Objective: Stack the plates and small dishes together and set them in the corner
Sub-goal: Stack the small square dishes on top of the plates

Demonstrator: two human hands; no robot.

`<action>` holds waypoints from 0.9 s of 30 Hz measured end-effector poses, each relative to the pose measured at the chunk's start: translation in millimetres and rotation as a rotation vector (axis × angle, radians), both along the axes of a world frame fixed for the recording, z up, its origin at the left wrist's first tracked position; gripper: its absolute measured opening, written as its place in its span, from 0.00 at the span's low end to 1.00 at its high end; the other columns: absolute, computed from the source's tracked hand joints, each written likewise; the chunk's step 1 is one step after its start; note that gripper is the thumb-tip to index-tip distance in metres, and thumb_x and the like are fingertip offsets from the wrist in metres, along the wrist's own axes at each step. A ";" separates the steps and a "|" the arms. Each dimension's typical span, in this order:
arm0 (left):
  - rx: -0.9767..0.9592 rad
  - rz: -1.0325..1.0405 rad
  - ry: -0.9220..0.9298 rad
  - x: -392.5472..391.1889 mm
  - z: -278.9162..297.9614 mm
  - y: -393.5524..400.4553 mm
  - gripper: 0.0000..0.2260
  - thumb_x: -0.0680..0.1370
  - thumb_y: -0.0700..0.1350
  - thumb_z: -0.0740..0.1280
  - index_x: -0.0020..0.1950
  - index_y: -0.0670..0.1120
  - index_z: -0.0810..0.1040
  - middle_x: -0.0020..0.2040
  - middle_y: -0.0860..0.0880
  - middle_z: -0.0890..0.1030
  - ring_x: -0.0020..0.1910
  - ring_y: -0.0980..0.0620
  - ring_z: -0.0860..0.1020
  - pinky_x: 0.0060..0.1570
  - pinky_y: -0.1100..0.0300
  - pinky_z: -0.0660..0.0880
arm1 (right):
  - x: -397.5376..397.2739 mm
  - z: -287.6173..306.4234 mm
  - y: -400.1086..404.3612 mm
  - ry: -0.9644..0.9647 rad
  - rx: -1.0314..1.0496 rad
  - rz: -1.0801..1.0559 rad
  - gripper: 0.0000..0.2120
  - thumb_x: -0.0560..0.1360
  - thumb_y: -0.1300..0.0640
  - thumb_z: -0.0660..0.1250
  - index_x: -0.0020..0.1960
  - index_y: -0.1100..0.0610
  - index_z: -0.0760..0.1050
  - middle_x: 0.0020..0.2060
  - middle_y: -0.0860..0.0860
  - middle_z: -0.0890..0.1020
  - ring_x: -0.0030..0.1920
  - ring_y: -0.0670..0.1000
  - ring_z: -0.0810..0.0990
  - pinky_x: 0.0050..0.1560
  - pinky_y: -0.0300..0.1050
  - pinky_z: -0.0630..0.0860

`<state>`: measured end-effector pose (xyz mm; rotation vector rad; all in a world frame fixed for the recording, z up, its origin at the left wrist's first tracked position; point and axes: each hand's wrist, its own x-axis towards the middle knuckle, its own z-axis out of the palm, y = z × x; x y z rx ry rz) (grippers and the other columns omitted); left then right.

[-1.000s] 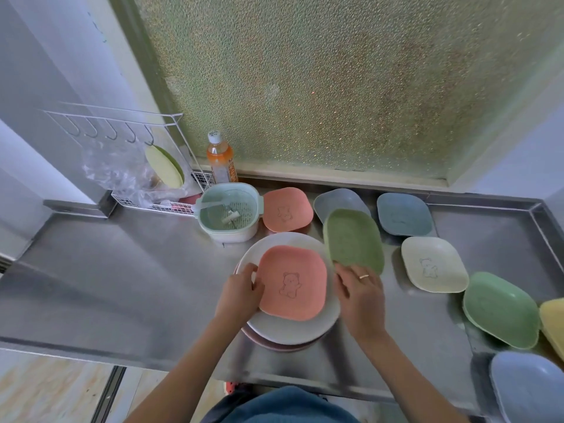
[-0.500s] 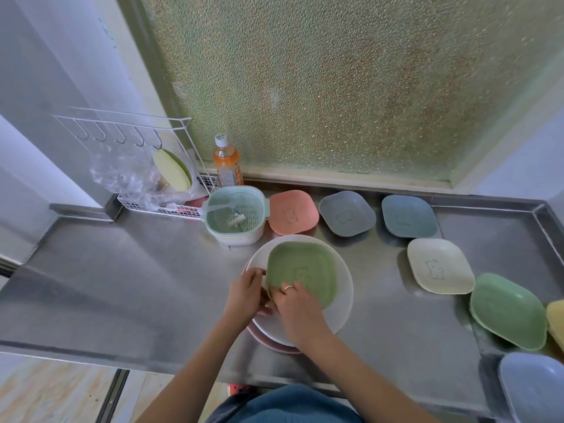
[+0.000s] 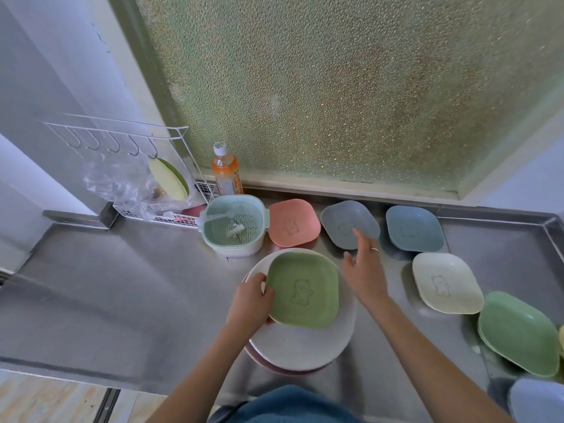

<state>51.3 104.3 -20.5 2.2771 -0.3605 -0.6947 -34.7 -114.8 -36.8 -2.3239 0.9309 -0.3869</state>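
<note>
A green square dish (image 3: 303, 290) with a bear outline lies on top of a round white plate (image 3: 308, 346), which rests on a pink plate whose rim shows beneath. My left hand (image 3: 251, 302) grips the left edge of this stack. My right hand (image 3: 363, 267) is open in the air, its fingertips over the front rim of a grey dish (image 3: 345, 221). A pink dish (image 3: 293, 222), a blue dish (image 3: 413, 228), a cream dish (image 3: 446, 282) and a second green dish (image 3: 518, 332) lie loose on the steel counter (image 3: 106, 288).
A mint strainer bowl (image 3: 233, 228) stands just behind the stack. An orange drink bottle (image 3: 225, 172) and a white wire rack (image 3: 134, 172) holding a plastic bag and a pale plate sit at the back left. A lilac dish (image 3: 538, 401) lies at the bottom right.
My right hand has let go of the green dish on the stack and moved right and back toward the grey dish. My left hand stays on the stack's left edge.
</note>
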 end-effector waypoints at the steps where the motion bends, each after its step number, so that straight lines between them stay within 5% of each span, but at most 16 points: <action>1: 0.005 0.006 0.006 0.6 -0.7 -0.3 0.09 0.76 0.42 0.59 0.53 0.43 0.76 0.38 0.40 0.81 0.30 0.44 0.81 0.35 0.47 0.80 | 4.0 -7.6 -13.7 0.101 0.010 0.005 0.27 0.76 0.63 0.61 0.74 0.55 0.58 0.67 0.60 0.68 0.55 0.61 0.76 0.48 0.52 0.74; 6: 0.003 0.022 0.092 -0.1 4.4 -5.3 0.05 0.77 0.43 0.60 0.51 0.49 0.73 0.46 0.42 0.81 0.32 0.47 0.81 0.35 0.53 0.80 | 20.3 -45.6 -56.4 0.532 -0.025 0.211 0.31 0.76 0.66 0.56 0.76 0.55 0.52 0.71 0.61 0.65 0.62 0.63 0.72 0.55 0.54 0.73; 10: 0.004 0.042 0.131 2.6 6.4 -10.4 0.03 0.77 0.44 0.60 0.45 0.53 0.70 0.50 0.44 0.79 0.35 0.48 0.80 0.30 0.59 0.77 | 34.3 -58.5 -64.4 0.628 -0.125 0.281 0.21 0.75 0.64 0.57 0.67 0.55 0.67 0.65 0.57 0.73 0.59 0.62 0.74 0.53 0.54 0.75; 15: 0.005 0.061 0.154 3.5 7.9 -10.8 0.04 0.76 0.44 0.61 0.43 0.53 0.70 0.48 0.45 0.79 0.35 0.48 0.80 0.31 0.57 0.77 | 37.6 -54.2 -56.6 0.451 -0.182 0.158 0.09 0.75 0.60 0.61 0.46 0.55 0.79 0.47 0.56 0.82 0.48 0.60 0.78 0.44 0.47 0.74; 19: -0.017 0.081 0.209 3.8 9.0 -10.3 0.02 0.77 0.45 0.61 0.46 0.48 0.71 0.49 0.42 0.77 0.24 0.49 0.80 0.23 0.57 0.77 | 31.8 -24.5 -42.9 0.111 -0.247 0.138 0.08 0.76 0.64 0.62 0.42 0.59 0.79 0.35 0.55 0.81 0.37 0.58 0.79 0.33 0.48 0.73; 22: -0.021 0.077 0.205 3.8 10.5 -9.9 0.03 0.77 0.44 0.61 0.49 0.45 0.71 0.49 0.41 0.77 0.20 0.52 0.78 0.22 0.59 0.76 | 16.6 0.2 -11.4 -0.120 -0.247 0.196 0.05 0.75 0.65 0.64 0.46 0.60 0.79 0.36 0.54 0.81 0.36 0.55 0.77 0.32 0.46 0.72; 27: -0.045 0.059 0.224 6.6 13.2 -8.0 0.05 0.78 0.44 0.59 0.51 0.44 0.70 0.46 0.41 0.78 0.22 0.49 0.80 0.24 0.55 0.79 | -29.1 14.7 34.1 -0.289 -0.210 0.430 0.09 0.75 0.59 0.59 0.48 0.60 0.77 0.46 0.52 0.80 0.47 0.49 0.76 0.48 0.36 0.72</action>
